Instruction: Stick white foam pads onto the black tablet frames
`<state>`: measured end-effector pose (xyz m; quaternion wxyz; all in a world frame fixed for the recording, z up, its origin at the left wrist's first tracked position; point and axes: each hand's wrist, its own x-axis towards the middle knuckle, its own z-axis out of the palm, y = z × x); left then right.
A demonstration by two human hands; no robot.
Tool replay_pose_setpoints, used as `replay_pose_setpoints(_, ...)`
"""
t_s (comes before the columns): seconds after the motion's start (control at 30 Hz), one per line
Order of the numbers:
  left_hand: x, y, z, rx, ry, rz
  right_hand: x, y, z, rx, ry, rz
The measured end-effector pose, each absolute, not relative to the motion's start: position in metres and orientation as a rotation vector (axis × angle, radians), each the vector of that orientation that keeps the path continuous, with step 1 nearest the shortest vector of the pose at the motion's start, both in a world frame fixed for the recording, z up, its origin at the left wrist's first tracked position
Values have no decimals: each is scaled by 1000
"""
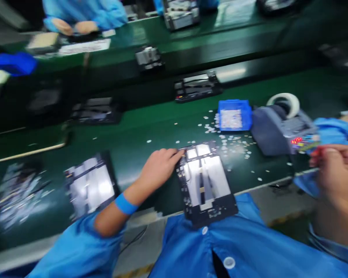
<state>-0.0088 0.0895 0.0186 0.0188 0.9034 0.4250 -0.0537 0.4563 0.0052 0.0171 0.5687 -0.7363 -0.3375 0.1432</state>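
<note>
Black panel (205, 181) with shiny strips, lying at the near edge of the green table (150, 131), overhanging toward the blue coat. Left hand (158, 168) resting on its left edge, fingers loosely curled, steadying rather than gripping. Right hand (336, 170) raised well to the right, pinching something small, too blurred to name. Likely mid-fitting. Needs a steady panel and a careful reach. Just beyond: scattered white bits, blue tray (234, 115), tape dispenser (281, 125).
</note>
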Motion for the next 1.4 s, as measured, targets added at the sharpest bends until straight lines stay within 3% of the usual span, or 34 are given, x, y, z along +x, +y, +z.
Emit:
replay_pose_setpoints(0.3, -20, 115, 8, 2841, 1227, -168, 492, 10, -32, -1640, -446, 920)
replay_pose_setpoints(0.53, -25, 105, 15, 2649, 1374, 119, 479, 16, -37, -1593, -419, 998)
replay_pose_setpoints(0.67, -8, 65, 28, 2116, 1533, 561, 423, -6, -34, -1629, -520, 1087)
replay_pose_setpoints(0.83, 43, 37, 26, 1236, 1275, 775, 314, 12, 0, -1473, -1244, 1273)
replay_pose_setpoints(1.03, 45, 36, 11, 950, 1243, 1069, 220, 60, 14, -1185, -1777, 1318)
replay_pose_setpoints(1.13, 24, 37, 8, 1015, 1318, 1117, 219, 74, 2, -1189, -1946, 1166)
replay_pose_setpoints(1.23, 4, 44, 11, 1371, 1399, 1050, 236, 91, -10, -1170, -2192, 662)
replay_pose_setpoints(1.4, -3, 61, 15, 2230, 1378, 521, 253, 119, -21, -885, -2614, 24)
